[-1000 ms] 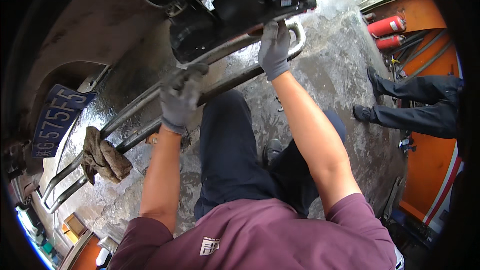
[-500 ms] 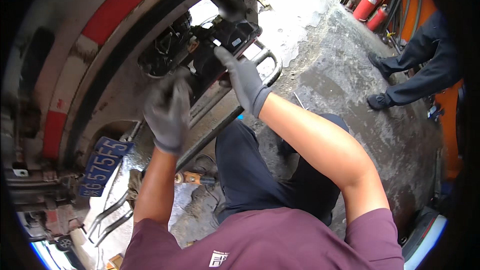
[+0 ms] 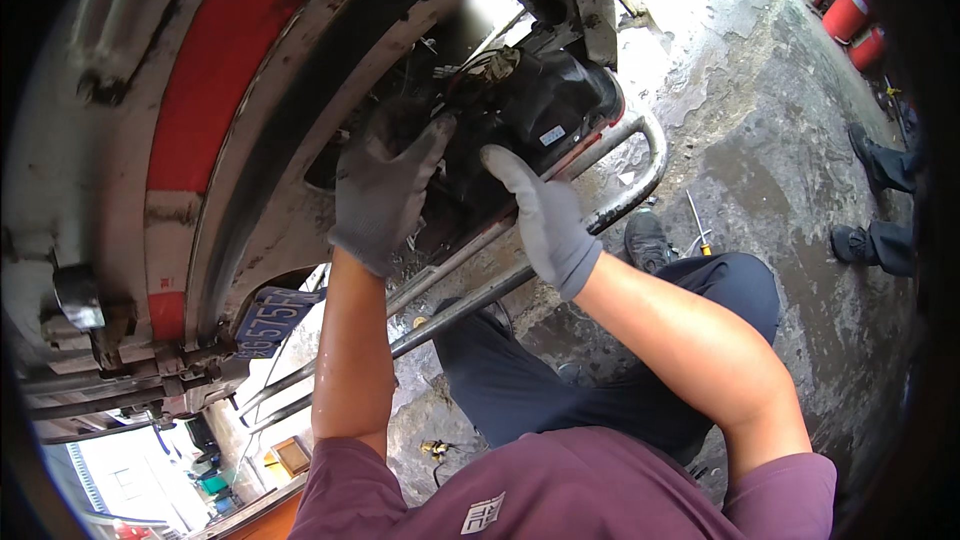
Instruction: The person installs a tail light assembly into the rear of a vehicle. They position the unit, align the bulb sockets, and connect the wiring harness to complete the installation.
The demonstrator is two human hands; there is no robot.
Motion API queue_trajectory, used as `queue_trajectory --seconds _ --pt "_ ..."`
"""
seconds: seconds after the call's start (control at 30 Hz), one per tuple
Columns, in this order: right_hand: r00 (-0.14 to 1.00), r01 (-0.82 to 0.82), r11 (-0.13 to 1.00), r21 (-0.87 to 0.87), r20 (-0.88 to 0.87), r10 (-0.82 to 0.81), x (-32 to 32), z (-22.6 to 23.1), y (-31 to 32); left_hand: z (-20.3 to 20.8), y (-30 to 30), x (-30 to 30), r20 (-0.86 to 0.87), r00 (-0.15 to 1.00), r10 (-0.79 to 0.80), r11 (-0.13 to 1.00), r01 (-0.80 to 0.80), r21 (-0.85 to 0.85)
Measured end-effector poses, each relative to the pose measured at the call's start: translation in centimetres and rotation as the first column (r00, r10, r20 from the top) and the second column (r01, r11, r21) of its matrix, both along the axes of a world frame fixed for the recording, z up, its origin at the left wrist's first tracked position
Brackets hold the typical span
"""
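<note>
A black plastic housing [image 3: 565, 90] with a red edge, which looks like the back of a tail light, sits under the vehicle's body beside a metal tube frame. My right hand [image 3: 550, 225], in a grey glove, grips the housing's near edge. Its thumb lies on the back and the other fingers are hidden below. My left hand [image 3: 380, 195], also gloved, is at the housing's left end by the dark recess. The left thumb stands apart from the fingers, whose tips are lost in shadow. Thin wires [image 3: 480, 65] run over the housing's far side.
The vehicle's side [image 3: 215, 80], with red and white bands, fills the left. A bent metal tube rail [image 3: 480, 290] crosses below my hands. A screwdriver [image 3: 705, 240] lies on the floor near my shoe. Red fire extinguishers [image 3: 848, 12] and a person's legs [image 3: 890, 210] are at right.
The view has shifted, and the housing shows larger. My left hand has come in against the housing's left end. My right hand stays at its near edge, thumb now farther from the label.
</note>
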State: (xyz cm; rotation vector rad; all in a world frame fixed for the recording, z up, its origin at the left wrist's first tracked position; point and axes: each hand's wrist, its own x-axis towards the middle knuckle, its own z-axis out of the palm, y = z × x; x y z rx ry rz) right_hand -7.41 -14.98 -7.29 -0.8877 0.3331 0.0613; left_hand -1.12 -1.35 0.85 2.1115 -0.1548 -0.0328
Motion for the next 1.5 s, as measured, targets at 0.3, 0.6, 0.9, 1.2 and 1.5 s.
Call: queue_trajectory --seconds 0.3,0.6,0.9,1.2,1.5 --pt "0.999 -0.016 0.999 -0.039 0.035 0.018 1.3 -2.6 -0.1 -1.3 -1.0 0.4 -0.064 0.997 0.045 0.964 -0.060 -0.260" --pt "0.995 -0.059 0.991 0.119 -0.067 0.067 1.1 -1.4 -0.6 0.5 -1.5 0.1 0.080 0.995 0.066 0.989 -0.076 0.124" --pt "1.000 -0.028 0.983 0.181 0.006 0.028 1.6 0.5 -0.5 0.2 0.8 0.7 0.058 0.992 0.112 0.994 -0.113 0.009" --pt "0.992 0.031 0.986 0.162 0.119 -0.051 2.0 -0.4 0.1 0.0 2.9 1.1 0.347 0.902 -0.257 0.869 0.059 0.491" --pt "0.993 0.070 0.983 0.169 0.083 -0.085 1.9 0.2 -0.1 0.3 0.6 1.2 -0.096 0.990 0.102 0.987 -0.113 -0.116"
